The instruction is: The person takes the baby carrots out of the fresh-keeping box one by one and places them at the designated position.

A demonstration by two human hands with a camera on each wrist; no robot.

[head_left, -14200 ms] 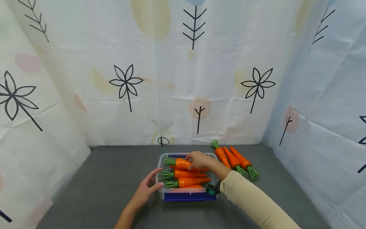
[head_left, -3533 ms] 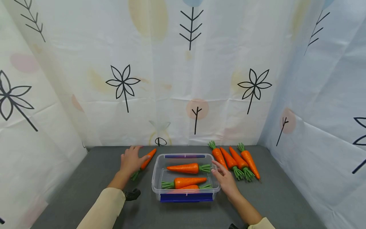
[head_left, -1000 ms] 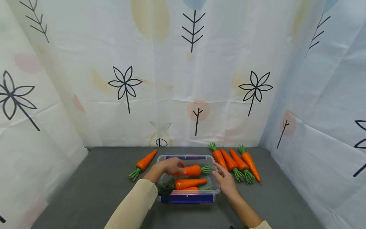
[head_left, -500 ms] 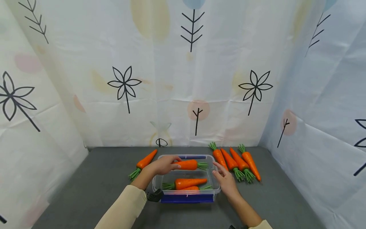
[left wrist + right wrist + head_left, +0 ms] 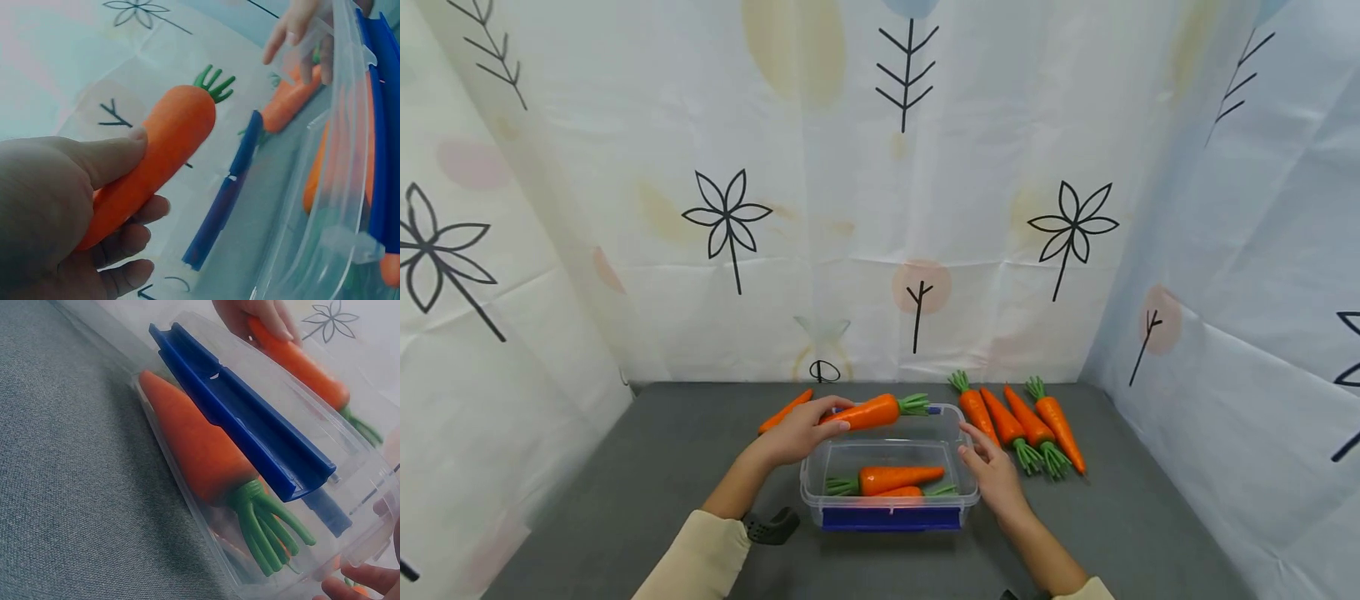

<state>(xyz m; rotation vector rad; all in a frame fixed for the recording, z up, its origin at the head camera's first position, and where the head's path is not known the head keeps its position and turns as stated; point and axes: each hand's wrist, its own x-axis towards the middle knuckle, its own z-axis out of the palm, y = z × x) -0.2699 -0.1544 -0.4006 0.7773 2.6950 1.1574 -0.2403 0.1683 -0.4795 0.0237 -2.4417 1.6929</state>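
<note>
My left hand (image 5: pixel 797 433) grips an orange toy carrot (image 5: pixel 876 412) by its tapered end, thumb on one side and fingers beneath. The carrot hangs above the back left rim of a clear plastic box (image 5: pixel 891 502), its green top pointing right. In the left wrist view the thumb lies along the carrot (image 5: pixel 165 150). My right hand (image 5: pixel 996 475) rests at the box's right side, with loosely extended fingers touching the rim. Inside the box, one carrot (image 5: pixel 901 477) lies near the front, and part of another (image 5: pixel 901 492) shows beside it.
Several carrots (image 5: pixel 1028 417) lie side by side on the grey table (image 5: pixel 1097 542) behind and right of the box. One carrot (image 5: pixel 784 412) lies at the left, partly behind my left hand. Blue latches (image 5: pixel 891 519) line the box. A patterned cloth (image 5: pixel 850 208) stands behind.
Over the last second my left hand has lifted a carrot from the box, up and left. Earlier it laid one at the left; another joined the right group. My right hand stays at the rim.
</note>
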